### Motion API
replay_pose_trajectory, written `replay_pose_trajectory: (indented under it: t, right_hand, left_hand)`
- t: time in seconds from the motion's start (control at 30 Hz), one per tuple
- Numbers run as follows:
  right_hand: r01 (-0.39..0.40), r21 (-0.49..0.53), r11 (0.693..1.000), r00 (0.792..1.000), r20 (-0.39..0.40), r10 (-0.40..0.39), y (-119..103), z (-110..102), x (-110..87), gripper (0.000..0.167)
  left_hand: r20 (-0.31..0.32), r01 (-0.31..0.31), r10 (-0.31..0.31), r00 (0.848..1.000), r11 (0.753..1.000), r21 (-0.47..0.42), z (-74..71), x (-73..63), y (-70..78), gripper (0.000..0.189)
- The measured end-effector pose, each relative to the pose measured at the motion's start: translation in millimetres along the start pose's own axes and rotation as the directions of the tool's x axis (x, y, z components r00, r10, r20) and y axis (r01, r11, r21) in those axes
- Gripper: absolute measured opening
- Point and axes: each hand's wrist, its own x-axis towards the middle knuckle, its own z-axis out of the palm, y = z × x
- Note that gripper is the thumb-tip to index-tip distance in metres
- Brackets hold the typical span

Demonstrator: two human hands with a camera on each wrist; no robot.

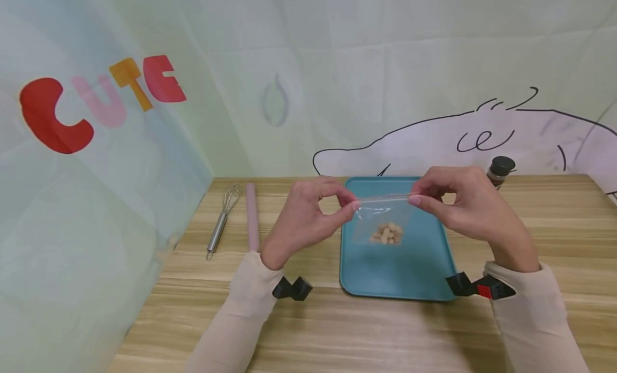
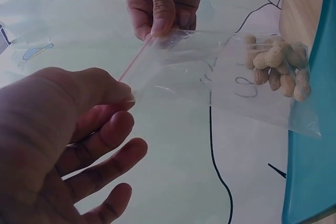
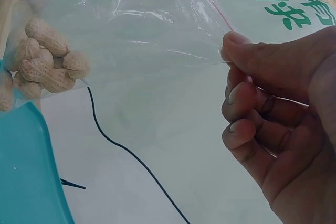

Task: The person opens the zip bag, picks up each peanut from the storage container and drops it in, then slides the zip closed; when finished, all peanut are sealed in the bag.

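A clear zip bag [image 1: 376, 217] hangs over the blue tray [image 1: 400, 271], stretched between both hands. Several unshelled peanuts [image 2: 278, 66] lie gathered at its bottom. My left hand [image 1: 313, 209] pinches one top corner between thumb and index finger, its other fingers spread loosely. At the opposite top corner my right hand [image 1: 463, 201] pinches the bag the same way, the remaining fingers curled in. A thin red zip line [image 3: 212, 1] runs along the top edge between the two hands.
Left of the tray, a whisk [image 1: 223, 223] and a pink rod [image 1: 253, 217] lie on the wooden table [image 1: 308, 335]. Behind my right hand stands a small jar with a black lid [image 1: 503, 165]. A printed cloth [image 1: 337, 83] hangs behind the table.
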Motion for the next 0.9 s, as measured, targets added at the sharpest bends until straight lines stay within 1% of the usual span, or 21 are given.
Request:
replay_pose_trajectory:
  t: [0.3, 0.47, 0.6, 0.7, 0.8, 0.9]
  right_hand:
    - [0.018, -0.006, 1.0, 1.0, -0.011, -0.018, 0, 0, -0.7, 0.024]
    - [-0.002, -0.009, 1.0, 1.0, 0.008, 0.002, 1, 1, -0.5, 0.022]
    - [-0.022, -0.012, 1.0, 0.999, 0.032, 0.022, 1, 2, 1.3, 0.019]
    - [-0.023, -0.009, 1.0, 0.999, 0.044, 0.023, 0, 4, 3.9, 0.018]
    - [-0.018, 0.02, 1.0, 0.997, 0.071, 0.017, -1, 9, 7.8, 0.016]
    - [-0.022, 0.059, 0.998, 0.994, 0.105, 0.016, -1, 16, 12.3, 0.014]
  left_hand:
    - [-0.002, -0.003, 0.003, 1.0, 1.0, 0.017, -2.5, -1.9, -0.3, 0.008]
    - [-0.007, -0.003, 0.003, 1.0, 1.0, 0.029, -2.8, -2.6, -1.2, 0.008]
    - [-0.003, -0.005, 0.005, 1.0, 0.999, 0.042, -4.1, -0.7, -1.5, 0.008]
    - [0.013, 0.013, -0.014, 1.0, 0.999, 0.05, -6.6, 0.3, -2.6, 0.008]
    - [0.038, 0.042, -0.045, 0.998, 0.997, 0.066, -11.4, -1.7, -4.3, 0.007]
    - [0.068, 0.058, -0.064, 0.996, 0.994, 0.09, -17.4, -4.6, -7.3, 0.006]
